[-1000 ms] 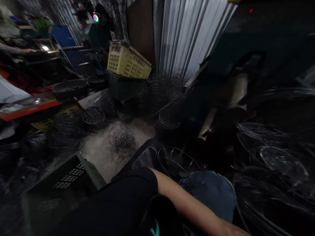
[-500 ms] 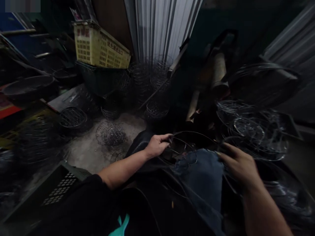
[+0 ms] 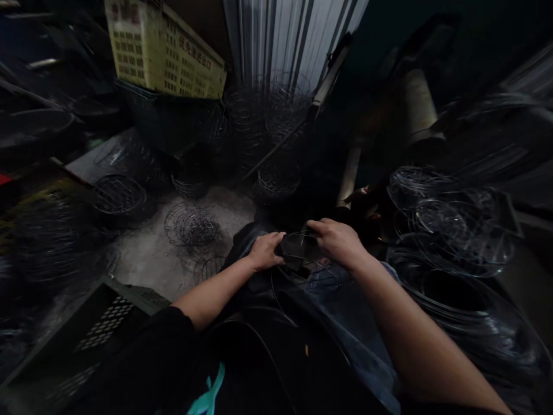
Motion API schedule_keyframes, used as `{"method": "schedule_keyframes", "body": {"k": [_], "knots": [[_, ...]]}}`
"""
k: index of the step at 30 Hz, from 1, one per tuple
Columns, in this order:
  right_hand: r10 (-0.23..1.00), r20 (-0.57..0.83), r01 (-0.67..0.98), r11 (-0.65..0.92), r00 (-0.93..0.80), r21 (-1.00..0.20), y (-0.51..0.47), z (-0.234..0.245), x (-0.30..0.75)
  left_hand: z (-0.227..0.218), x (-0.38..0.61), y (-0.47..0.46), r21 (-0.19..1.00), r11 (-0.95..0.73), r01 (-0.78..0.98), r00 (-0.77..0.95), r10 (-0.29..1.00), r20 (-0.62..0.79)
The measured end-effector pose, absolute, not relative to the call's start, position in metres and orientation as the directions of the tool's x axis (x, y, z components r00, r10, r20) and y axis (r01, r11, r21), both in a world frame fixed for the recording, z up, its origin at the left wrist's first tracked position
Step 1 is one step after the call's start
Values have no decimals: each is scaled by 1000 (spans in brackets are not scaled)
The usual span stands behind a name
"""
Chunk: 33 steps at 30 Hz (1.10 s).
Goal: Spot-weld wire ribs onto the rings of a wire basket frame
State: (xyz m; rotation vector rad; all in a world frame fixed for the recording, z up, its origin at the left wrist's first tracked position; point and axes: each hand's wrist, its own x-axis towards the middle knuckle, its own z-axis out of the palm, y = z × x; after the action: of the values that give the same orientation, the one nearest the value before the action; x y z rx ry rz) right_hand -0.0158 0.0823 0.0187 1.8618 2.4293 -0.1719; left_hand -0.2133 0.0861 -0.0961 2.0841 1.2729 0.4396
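My left hand point(image 3: 264, 252) is closed on the left side of a round wire frame point(image 3: 298, 257) over my lap, its thumb and fingers at the rim. My right hand point(image 3: 339, 241) comes across from the right, fingers bent in a pinch at the far rim of the same frame. Thin wire curves between the two hands. The lower part of the frame lies over a dark apron and a blue denim cloth point(image 3: 354, 328) on my legs. Exactly where the right fingertips meet the wire is too dark to make out.
Coils of wire point(image 3: 458, 311) and wire pieces point(image 3: 444, 222) lie at the right. A round wire basket point(image 3: 192, 223) sits on the floor ahead. A green crate point(image 3: 108, 323) stands at the left, a yellow crate point(image 3: 173, 55) farther back. Pipes point(image 3: 352, 173) lean beyond my hands.
My right hand has moved left, from the far right side of the frame to near my left hand. My left hand has shifted slightly left. The view has tilted a little downward.
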Motion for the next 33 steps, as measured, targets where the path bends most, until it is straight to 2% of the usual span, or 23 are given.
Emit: {"method": "schedule_keyframes", "body": {"k": [2, 4, 8, 10, 12, 14, 16, 19, 25, 33], "knots": [[927, -200, 948, 317, -317, -34, 88, 25, -25, -94, -213, 90, 703, -344, 623, 499, 866, -19], [923, -203, 944, 328, -327, -31, 93, 39, -26, -85, -213, 94, 759, -367, 537, 513, 857, 52], [967, 49, 966, 253, -251, -59, 94, 74, 8, -52, -209, 113, 786, -481, 388, 510, 822, 252], [976, 152, 966, 185, -158, -181, 90, 82, 37, -37, -204, 125, 746, -554, 369, 513, 791, 334], [986, 163, 921, 95, -35, -377, 85, 79, 62, -28, -197, 136, 694, -613, 376, 515, 762, 394], [994, 98, 813, 13, 54, -582, 81, 69, 80, -23, -188, 144, 647, -654, 391, 516, 738, 434], [997, 5, 656, -44, 72, -753, 78, 58, 90, -23, -179, 149, 610, -685, 398, 520, 716, 466], [994, -72, 444, -103, 87, -890, 78, 43, 96, -26, -167, 154, 571, -724, 388, 530, 682, 504], [895, 28, 277, -107, 444, -955, 82, 8, 103, -38, -150, 161, 502, -779, 377, 500, 627, 598], [756, 78, 97, 19, 649, -995, 91, -16, 91, -46, -149, 172, 394, -845, 361, 501, 532, 683]]}}
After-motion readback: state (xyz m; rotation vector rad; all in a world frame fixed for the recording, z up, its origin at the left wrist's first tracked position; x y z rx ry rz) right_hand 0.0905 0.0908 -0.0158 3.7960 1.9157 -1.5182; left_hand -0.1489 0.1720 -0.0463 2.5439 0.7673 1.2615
